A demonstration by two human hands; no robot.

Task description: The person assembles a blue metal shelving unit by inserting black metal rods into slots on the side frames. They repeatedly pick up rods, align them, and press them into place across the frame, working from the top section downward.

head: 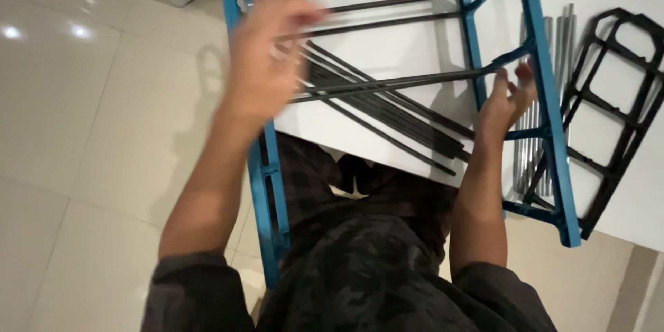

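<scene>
Both forearms are reaching up from 6 o'clock, elbows low, dark camo sleeves at the bottom edge.

Left hand (266, 62) is sitting at 11 o'clock, wrist raised, back of the hand facing the camera, fingers curling over toward the dark rods (387, 83) of the blue rack frame (550, 131). It is motion-blurred, so I cannot tell whether it is actually clamping a rod or just touching. The left blue side rail (266, 180) is running down past the left forearm toward 7 o'clock.

Right hand (508, 100) is sitting at 2 o'clock, palm up and away, fingers spread open and pressing against the inner side of the right blue side rail, at the junction where a dark rod is meeting the rail. Not closed around anything, just bracing.

The frame is lying across the view from 12 to 5 o'clock, partly over the white surface (415, 48), with its near end hanging over the tiled floor (83, 131) and the person's legs.

Beyond and under the frame, loose dark rods (387, 114) are lying diagonally on the surface near centre. At 3 o'clock, a bundle of silver tubes (564, 34) is lying just beside the right rail, and further out a black plastic side panel (622, 97) is lying flat, touching the tubes' area.
</scene>
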